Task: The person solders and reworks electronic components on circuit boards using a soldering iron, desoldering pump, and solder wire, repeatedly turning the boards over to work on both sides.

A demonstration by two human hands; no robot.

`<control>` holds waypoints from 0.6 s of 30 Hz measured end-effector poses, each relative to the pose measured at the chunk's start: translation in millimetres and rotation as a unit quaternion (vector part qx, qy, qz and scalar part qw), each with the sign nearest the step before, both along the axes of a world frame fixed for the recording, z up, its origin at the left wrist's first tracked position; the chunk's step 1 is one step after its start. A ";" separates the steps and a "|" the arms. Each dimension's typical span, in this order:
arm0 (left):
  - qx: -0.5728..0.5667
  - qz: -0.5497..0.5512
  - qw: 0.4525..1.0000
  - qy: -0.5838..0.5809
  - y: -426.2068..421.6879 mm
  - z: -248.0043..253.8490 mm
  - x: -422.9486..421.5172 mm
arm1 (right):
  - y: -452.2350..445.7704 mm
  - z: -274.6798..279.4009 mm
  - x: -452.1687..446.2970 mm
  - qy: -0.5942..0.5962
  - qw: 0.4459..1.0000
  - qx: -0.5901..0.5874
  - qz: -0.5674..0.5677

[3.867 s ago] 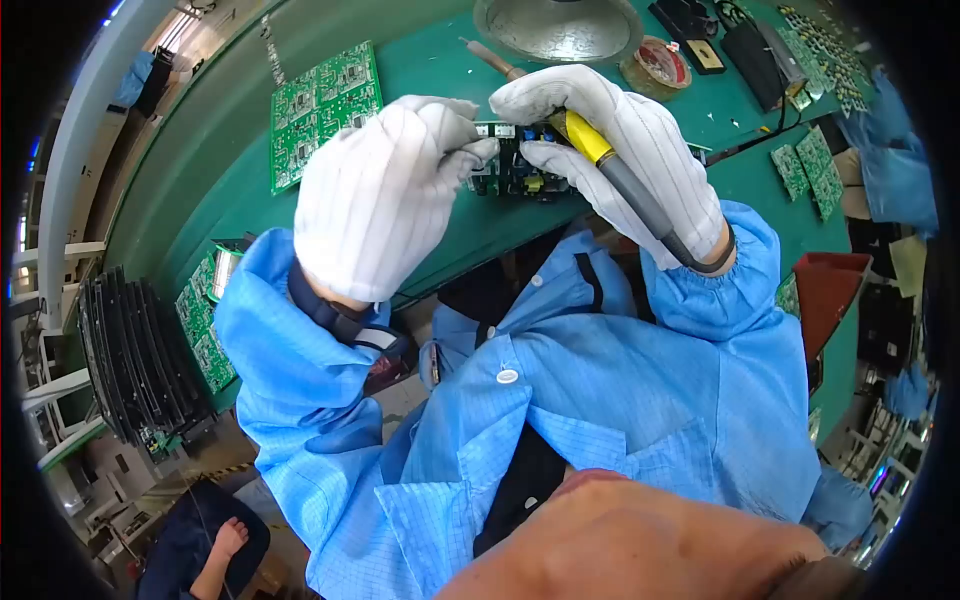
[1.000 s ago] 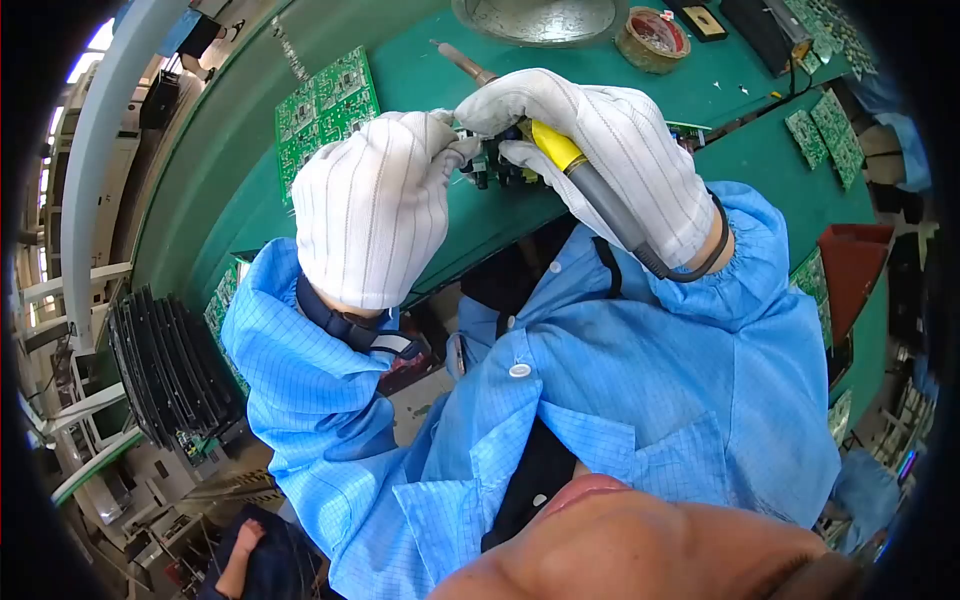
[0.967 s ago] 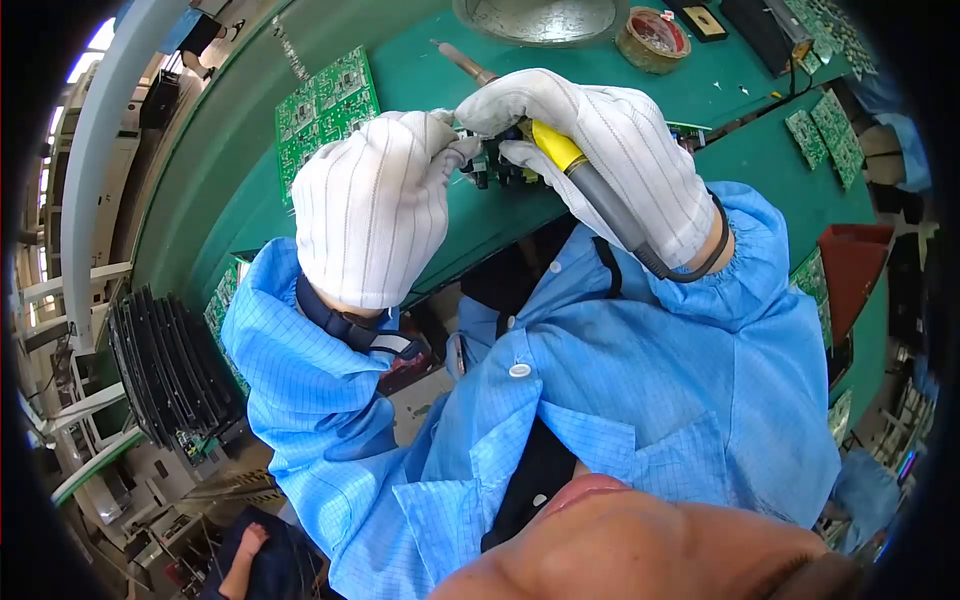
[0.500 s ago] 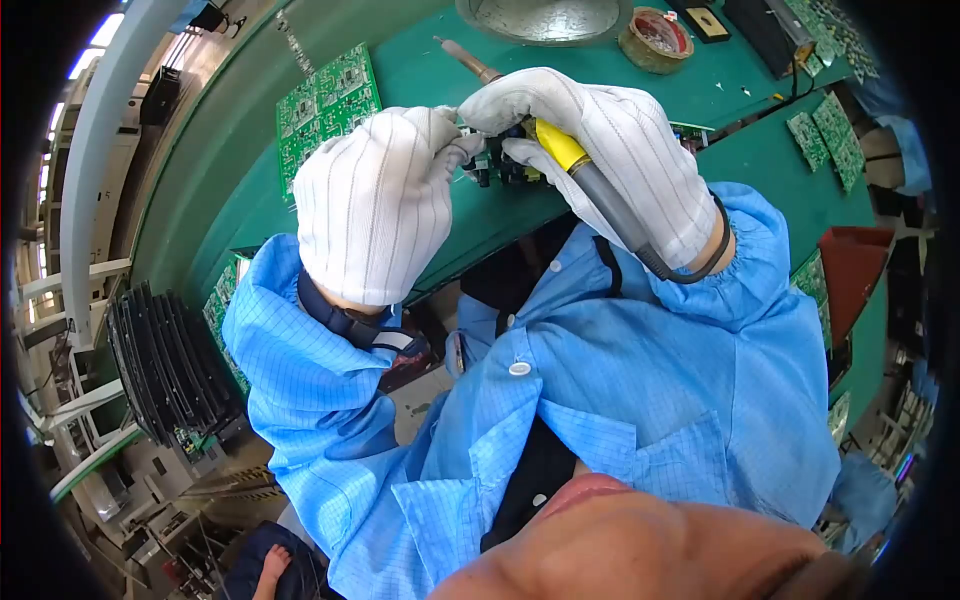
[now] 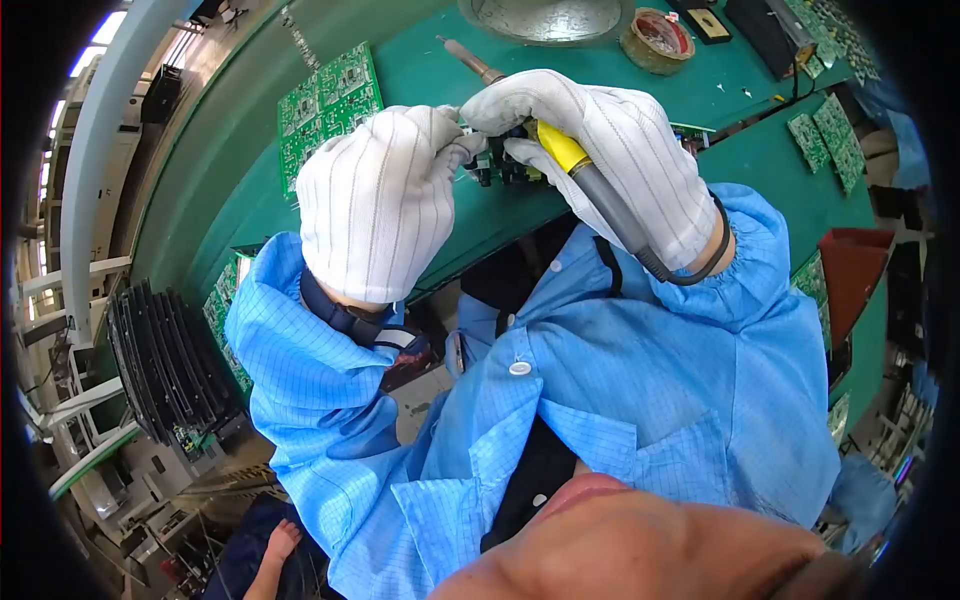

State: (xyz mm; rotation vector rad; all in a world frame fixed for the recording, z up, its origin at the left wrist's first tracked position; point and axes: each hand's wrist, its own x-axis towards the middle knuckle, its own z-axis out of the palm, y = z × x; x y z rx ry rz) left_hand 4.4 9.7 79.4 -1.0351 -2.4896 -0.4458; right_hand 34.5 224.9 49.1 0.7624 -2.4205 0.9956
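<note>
Both hands wear white striped gloves and meet above the green bench. My left hand [image 5: 378,205] is closed, its thumb and fingers pinching the left side of a circuit board with dark components [image 5: 510,165]. Most of that board is hidden behind the gloves. Wrapped in my right hand [image 5: 625,150] is a soldering iron [image 5: 565,150] with a yellow and grey handle. Its metal tip points up and left, away from the board. The right fingertips also reach the board's components. Behind my left hand lies a green circuit board panel [image 5: 335,95].
A metal dish [image 5: 545,22] and a tape roll [image 5: 657,42] sit at the back of the bench. Smaller green boards [image 5: 838,140] lie at the right, near a red bin [image 5: 855,275]. Black stacked racks [image 5: 165,360] stand at left. Another person's bare arm [image 5: 275,560] shows at lower left.
My hands and the soldering iron have barely moved, with my left hand slightly further right. At lower left, the other person's arm has shifted and shows more.
</note>
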 end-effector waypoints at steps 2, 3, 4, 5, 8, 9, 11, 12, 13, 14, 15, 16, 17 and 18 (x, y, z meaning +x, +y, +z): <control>0.002 0.000 1.000 0.000 0.2 -0.3 -0.2 | -1.5 0.2 0.0 0.016 1.000 -0.020 0.008; 0.004 -0.001 1.000 -0.003 0.5 -0.1 -0.2 | -1.3 0.1 0.0 0.016 1.000 -0.020 0.008; 0.006 -0.002 1.000 -0.006 0.6 -0.1 -0.3 | -0.7 0.0 -0.1 0.017 1.000 -0.014 0.005; 0.006 -0.001 1.000 -0.006 0.5 -0.2 -0.3 | -0.4 0.0 -0.2 0.018 1.000 -0.007 0.002; 0.004 0.002 1.000 -0.008 0.4 -0.8 -0.5 | -1.5 1.4 -0.5 0.037 0.999 -0.012 0.007; 0.015 0.000 1.000 -0.006 0.8 -1.1 -0.8 | -1.6 1.3 -0.3 0.036 0.999 -0.012 0.007; 0.027 -0.001 1.000 -0.004 0.6 -0.6 0.1 | -1.1 0.8 0.1 0.033 0.999 -0.018 0.012; 0.015 0.002 1.000 -0.016 0.1 0.8 1.9 | -0.8 1.3 0.3 0.033 0.999 -0.018 0.011; 0.004 0.005 1.000 -0.027 0.3 2.0 2.1 | -0.1 2.2 0.0 0.030 0.999 -0.012 0.012; 0.004 0.004 1.000 -0.029 -0.4 3.0 1.8 | 0.0 2.3 0.6 0.025 1.000 -0.008 0.012; -0.002 0.003 0.999 -0.051 -2.3 4.7 1.1 | -0.5 0.1 0.9 0.025 1.000 -0.009 0.013; -0.007 0.002 0.997 -0.071 -3.7 7.0 -0.4 | -0.9 -2.9 0.0 0.033 0.999 -0.015 0.022; -0.007 0.003 0.997 -0.070 -4.9 9.1 -1.3 | -0.8 -4.5 -0.7 0.041 0.998 -0.022 0.031; -0.001 -0.018 0.996 -0.082 -5.6 10.8 -2.0 | -0.3 -3.9 -1.6 0.042 0.998 -0.022 0.031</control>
